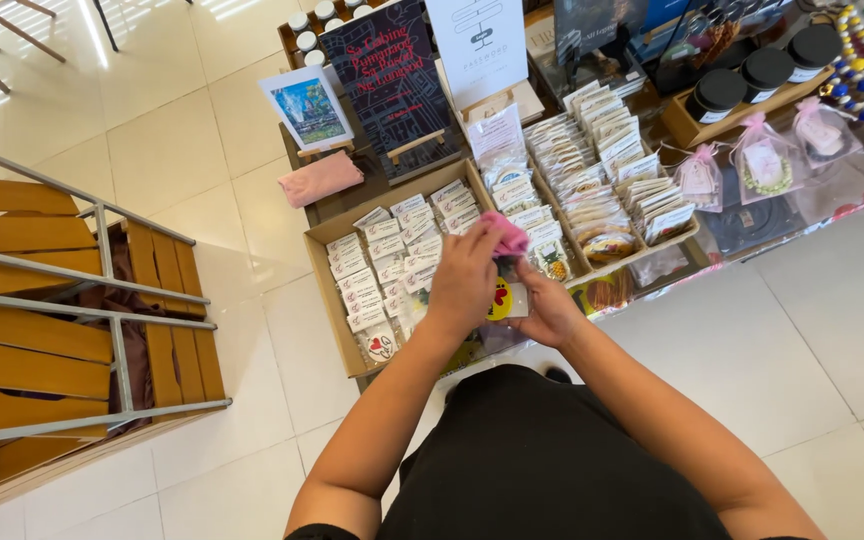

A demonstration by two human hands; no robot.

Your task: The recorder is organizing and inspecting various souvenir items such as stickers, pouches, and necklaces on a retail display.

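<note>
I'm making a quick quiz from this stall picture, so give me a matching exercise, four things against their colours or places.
Things:
1. cloth in the left hand
2. jar lids
3. folded cloth
4. small packet in the right hand

Descriptions:
A. black, on a wooden tray
B. bright pink, pinched in fingers
C. clear, with a yellow item inside
D. pale pink, lying below the picture card

Pairs: 1-B, 2-A, 3-D, 4-C

White packets (382, 262) fill the box; dark sign (392, 75) stands behind.
</note>
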